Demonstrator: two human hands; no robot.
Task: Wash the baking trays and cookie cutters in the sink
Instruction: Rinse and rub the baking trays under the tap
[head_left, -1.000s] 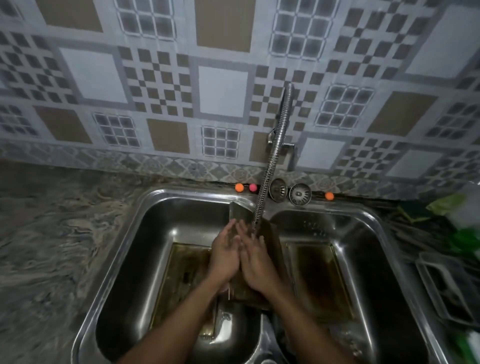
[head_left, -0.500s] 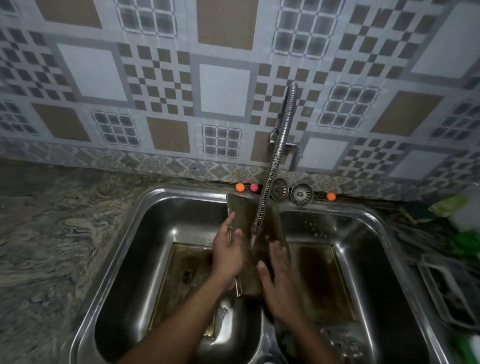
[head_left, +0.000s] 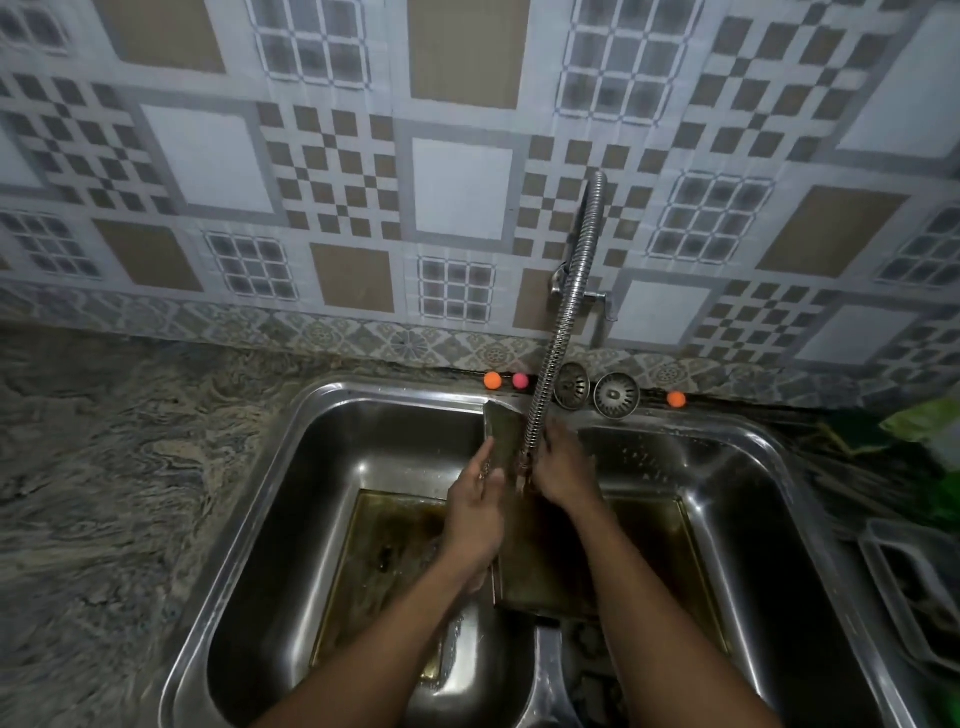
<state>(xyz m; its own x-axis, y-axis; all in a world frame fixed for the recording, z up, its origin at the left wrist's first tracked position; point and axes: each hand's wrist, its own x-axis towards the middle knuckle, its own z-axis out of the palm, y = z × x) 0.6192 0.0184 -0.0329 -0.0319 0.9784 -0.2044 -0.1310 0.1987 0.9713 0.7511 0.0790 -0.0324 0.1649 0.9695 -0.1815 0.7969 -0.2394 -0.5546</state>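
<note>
Both hands are on one baking tray (head_left: 540, 566) propped over the divider of the double sink (head_left: 311, 467), far end near the back rim, near end lower toward the person. Left hand (head_left: 475, 512): fingers curled round the tray's left long edge, thumb on top, a closed grip on the rim. Right hand (head_left: 563, 470): laid palm-down and mostly flat on the tray's upper part, fingers slightly bent; looks like rubbing or steadying, not gripping. Faucet hose (head_left: 563, 322) ends just between the two hands, over the tray; whether water is running is hard to tell. Handling, judged: thin sheet metal, stiff, light, wet and likely slick with greasy residue, so the raised rim along the long sides is the safe hold; flat faces offer no purchase. Edges may be sharp-ish. Two more trays lie flat in the basins, brown-stained: left-basin tray (head_left: 379, 561) and right-basin tray (head_left: 670, 551). Two drain strainers (head_left: 615, 396) and small coloured balls (head_left: 492, 380) sit along the back ledge. Marbled surface (head_left: 104, 493) lies to the left; a plastic container (head_left: 914, 587) sits right. No cookie cutters identifiable.
</note>
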